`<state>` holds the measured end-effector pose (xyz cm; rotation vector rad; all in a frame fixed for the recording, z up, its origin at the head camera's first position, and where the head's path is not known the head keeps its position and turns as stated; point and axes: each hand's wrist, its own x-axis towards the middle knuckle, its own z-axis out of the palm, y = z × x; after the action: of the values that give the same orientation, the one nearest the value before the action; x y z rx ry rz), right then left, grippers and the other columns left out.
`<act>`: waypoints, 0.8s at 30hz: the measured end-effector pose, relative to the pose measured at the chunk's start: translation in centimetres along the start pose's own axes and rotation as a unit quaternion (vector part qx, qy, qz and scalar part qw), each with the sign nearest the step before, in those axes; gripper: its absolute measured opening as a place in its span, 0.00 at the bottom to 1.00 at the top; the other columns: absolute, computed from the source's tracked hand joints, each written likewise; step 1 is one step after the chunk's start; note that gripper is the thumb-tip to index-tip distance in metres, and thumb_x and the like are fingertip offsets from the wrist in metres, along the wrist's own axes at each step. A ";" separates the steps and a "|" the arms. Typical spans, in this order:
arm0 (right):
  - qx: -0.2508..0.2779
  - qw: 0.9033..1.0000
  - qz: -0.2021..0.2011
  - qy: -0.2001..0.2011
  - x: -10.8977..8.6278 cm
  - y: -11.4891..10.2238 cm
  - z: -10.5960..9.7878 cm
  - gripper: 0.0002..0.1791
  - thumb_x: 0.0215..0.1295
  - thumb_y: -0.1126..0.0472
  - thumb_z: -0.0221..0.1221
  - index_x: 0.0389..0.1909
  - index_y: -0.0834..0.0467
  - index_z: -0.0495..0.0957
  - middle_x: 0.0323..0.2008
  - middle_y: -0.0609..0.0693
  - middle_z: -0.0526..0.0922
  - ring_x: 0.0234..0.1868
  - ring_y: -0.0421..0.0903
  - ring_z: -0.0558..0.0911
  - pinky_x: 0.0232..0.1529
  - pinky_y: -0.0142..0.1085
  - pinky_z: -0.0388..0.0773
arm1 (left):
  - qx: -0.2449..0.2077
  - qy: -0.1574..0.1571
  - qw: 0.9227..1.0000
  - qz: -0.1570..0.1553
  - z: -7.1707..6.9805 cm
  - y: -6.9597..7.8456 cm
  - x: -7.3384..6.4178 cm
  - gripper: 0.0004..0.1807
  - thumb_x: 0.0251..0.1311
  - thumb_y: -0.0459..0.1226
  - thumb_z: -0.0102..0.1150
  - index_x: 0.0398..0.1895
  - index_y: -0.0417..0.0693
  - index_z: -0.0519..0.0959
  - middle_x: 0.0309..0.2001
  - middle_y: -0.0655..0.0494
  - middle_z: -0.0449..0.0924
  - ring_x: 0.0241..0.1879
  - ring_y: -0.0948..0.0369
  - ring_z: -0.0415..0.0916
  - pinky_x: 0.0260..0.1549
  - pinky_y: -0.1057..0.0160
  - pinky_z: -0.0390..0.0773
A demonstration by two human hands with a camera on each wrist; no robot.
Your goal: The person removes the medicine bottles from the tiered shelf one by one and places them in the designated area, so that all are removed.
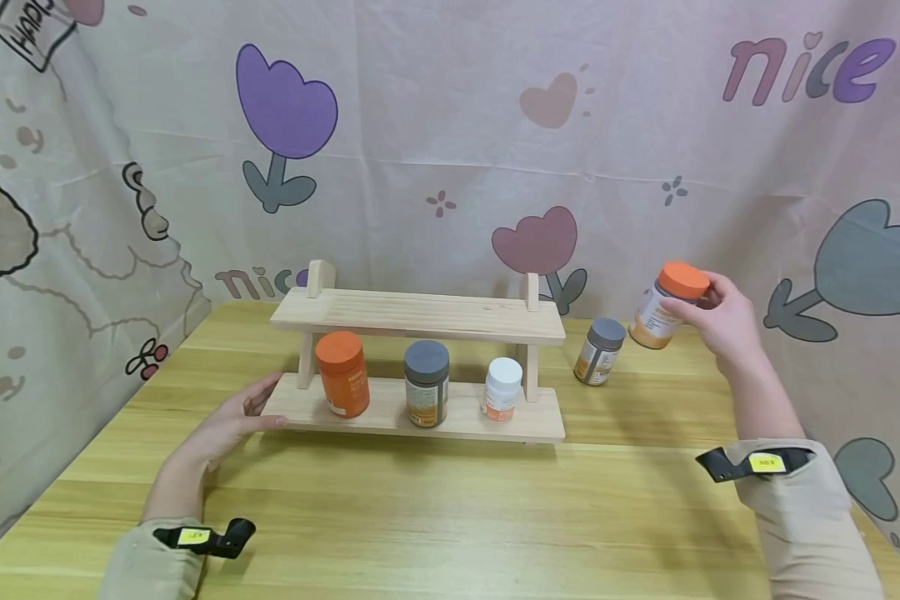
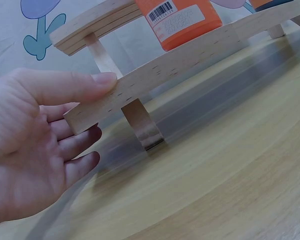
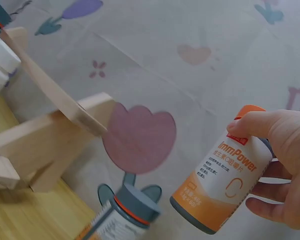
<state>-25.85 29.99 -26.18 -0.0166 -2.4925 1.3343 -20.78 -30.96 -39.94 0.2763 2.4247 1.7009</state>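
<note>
My right hand (image 1: 723,321) holds a pill bottle with an orange cap (image 1: 656,315) by its upper part, tilted, at the right of the head view. In the right wrist view the thumb presses on this bottle's white and orange label (image 3: 222,172). A grey-capped bottle (image 1: 598,352) stands on the table just left of it. My left hand (image 1: 228,423) grips the left end of a two-tier wooden shelf (image 1: 412,429). Seen from the left wrist, the thumb (image 2: 90,87) lies on the lower board and the fingers curl beneath its end.
On the lower tier stand an orange bottle (image 1: 342,373), a grey-capped bottle (image 1: 427,383) and a small white bottle (image 1: 503,389). The upper tier (image 1: 420,312) is bare wood. A patterned cloth (image 1: 435,125) hangs behind the wooden table (image 1: 450,517).
</note>
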 end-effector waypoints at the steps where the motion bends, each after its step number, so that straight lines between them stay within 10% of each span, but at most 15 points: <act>1: 0.003 1.000 0.008 0.004 0.1 0.4 -0.2 0.41 0.60 0.46 0.59 0.68 0.60 0.54 0.61 0.59 0.65 0.53 0.47 0.67 0.59 0.53 0.63 | -0.001 0.000 1.000 -0.001 0.0 -0.1 0.0 0.49 0.57 0.36 0.60 0.71 0.34 0.38 0.72 0.36 0.34 0.69 0.40 0.36 0.51 0.84 0.59; 24: 0.028 0.994 0.100 0.037 0.8 8.2 0.7 0.45 0.61 0.48 0.58 0.70 0.64 0.47 0.67 0.66 0.55 0.65 0.62 0.59 0.63 0.55 0.56 | -0.004 -0.003 1.000 0.006 -0.1 0.1 -0.1 0.48 0.57 0.34 0.60 0.71 0.35 0.37 0.71 0.36 0.34 0.69 0.40 0.35 0.51 0.84 0.59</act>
<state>-27.88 34.19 -33.01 -0.3043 -2.4420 1.4521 -20.69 -31.04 -39.83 0.2951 2.4169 1.7117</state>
